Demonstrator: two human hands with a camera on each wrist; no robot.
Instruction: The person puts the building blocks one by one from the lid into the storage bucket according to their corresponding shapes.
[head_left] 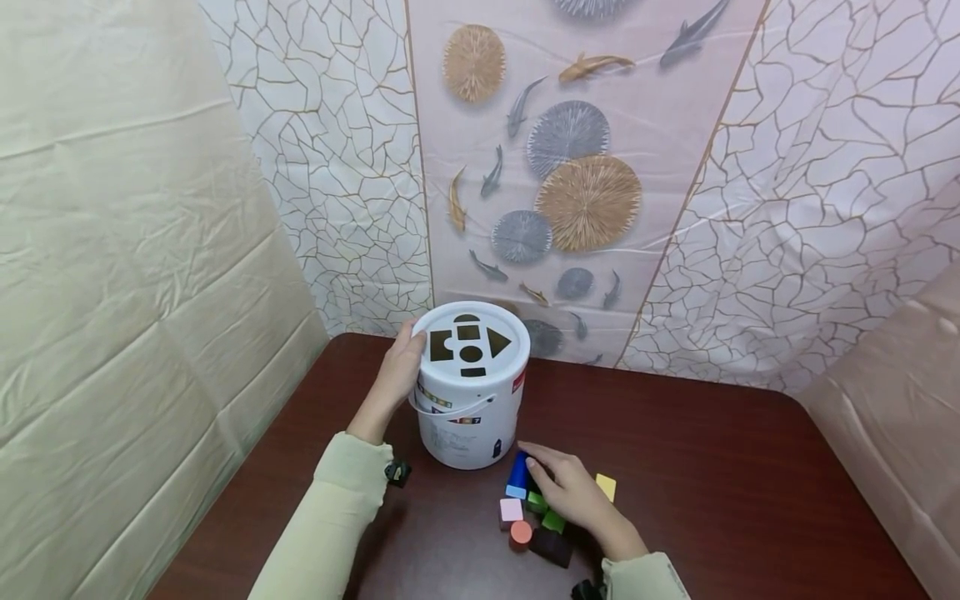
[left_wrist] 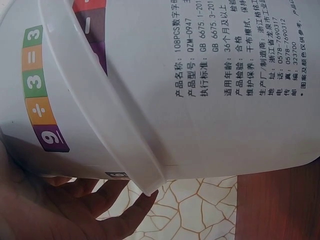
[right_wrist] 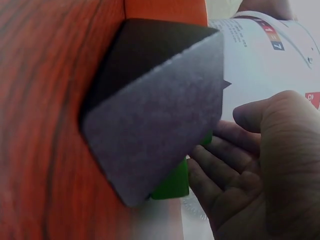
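Observation:
A white bucket stands upright, its white lid cut with several shaped holes. My left hand holds the bucket's left side near the rim; in the left wrist view its fingers reach behind the wall beside the white handle. My right hand is over several blocks, its fingertips at the blue block and partly hiding the green blocks. Close by are a pink block, an orange-red cylinder, a dark block and a yellow block.
The dark red-brown table extends to the right of the blocks. Behind it hangs a patterned cloth with fish and round shapes. Beige cloth borders the left side, and more hangs at the right.

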